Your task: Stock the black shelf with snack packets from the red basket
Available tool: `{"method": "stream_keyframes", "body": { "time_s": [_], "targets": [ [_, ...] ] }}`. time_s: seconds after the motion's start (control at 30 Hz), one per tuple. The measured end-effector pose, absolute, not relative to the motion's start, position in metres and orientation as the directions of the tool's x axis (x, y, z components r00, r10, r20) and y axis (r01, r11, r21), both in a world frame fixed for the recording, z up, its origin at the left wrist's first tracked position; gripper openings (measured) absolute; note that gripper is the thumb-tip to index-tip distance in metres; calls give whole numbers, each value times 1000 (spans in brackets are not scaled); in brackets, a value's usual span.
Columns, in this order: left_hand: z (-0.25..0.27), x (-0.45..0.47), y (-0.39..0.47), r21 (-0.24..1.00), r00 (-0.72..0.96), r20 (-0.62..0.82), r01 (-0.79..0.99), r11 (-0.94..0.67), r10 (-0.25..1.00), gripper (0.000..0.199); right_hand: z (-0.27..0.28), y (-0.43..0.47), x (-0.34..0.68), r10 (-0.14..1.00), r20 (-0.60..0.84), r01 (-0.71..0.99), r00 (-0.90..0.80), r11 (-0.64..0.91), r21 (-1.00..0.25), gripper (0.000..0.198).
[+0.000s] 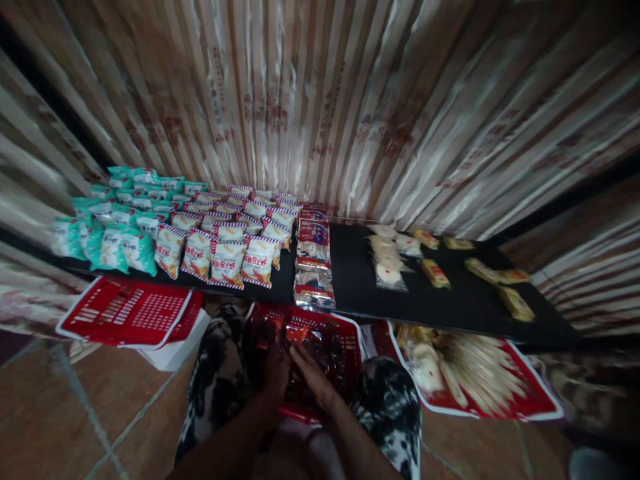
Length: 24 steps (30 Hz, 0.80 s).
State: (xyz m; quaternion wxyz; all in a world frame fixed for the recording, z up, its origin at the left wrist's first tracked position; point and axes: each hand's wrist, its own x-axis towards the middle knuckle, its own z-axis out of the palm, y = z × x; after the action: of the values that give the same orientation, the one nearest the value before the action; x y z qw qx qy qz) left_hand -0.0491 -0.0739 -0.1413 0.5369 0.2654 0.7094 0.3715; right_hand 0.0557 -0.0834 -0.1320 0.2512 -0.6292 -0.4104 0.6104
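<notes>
Both hands reach into a red plastic basket (354,333) between my knees, among dark shiny small packets (333,350). My left hand (277,363) is low inside it, its fingers dim and partly lost in shadow, so its grip cannot be made out. My right hand (310,370) slants in beside it, fingers stretched forward and close together, with no held thing visible. Just beyond the fingertips lies a bright red-orange packet (298,332); whether either hand touches it is unclear. On the black table ahead, a column of red and silver packets (313,247) stands nearest the basket.
White snack bags with striped edges (229,260) and teal bags (123,247) fill the left of the black table (360,287). Clear-wrapped pale packs (387,257) and yellow packs (435,273) lie right. Red baskets (125,310) flank my legs; the right basket (537,400) holds long pale packages.
</notes>
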Motion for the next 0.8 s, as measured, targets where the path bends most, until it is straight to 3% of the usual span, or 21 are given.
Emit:
{"method": "stream_keyframes", "body": {
  "time_s": [0.2,0.37,0.57,0.67,0.8],
  "targets": [
    [-106,-45,-107,910,-195,-346,166,379,918,22,-101,-92,34,876,-467,129,-116,-453,-882,54],
    [-79,-57,-122,928,-134,-247,252,274,960,21,-76,-94,33,913,-387,218,-126,-355,-909,53],
    [-48,-78,-127,944,-300,-32,305,127,953,37,-27,-81,55,971,-208,216,-117,-180,-960,52],
    [-39,-78,-118,951,-279,-44,282,126,959,44,-4,-73,65,977,-180,105,-115,-168,-980,51],
    [-33,-68,-106,986,-113,-109,116,122,988,39,13,-65,76,974,-222,-48,-50,-224,-973,47]
  ]
}}
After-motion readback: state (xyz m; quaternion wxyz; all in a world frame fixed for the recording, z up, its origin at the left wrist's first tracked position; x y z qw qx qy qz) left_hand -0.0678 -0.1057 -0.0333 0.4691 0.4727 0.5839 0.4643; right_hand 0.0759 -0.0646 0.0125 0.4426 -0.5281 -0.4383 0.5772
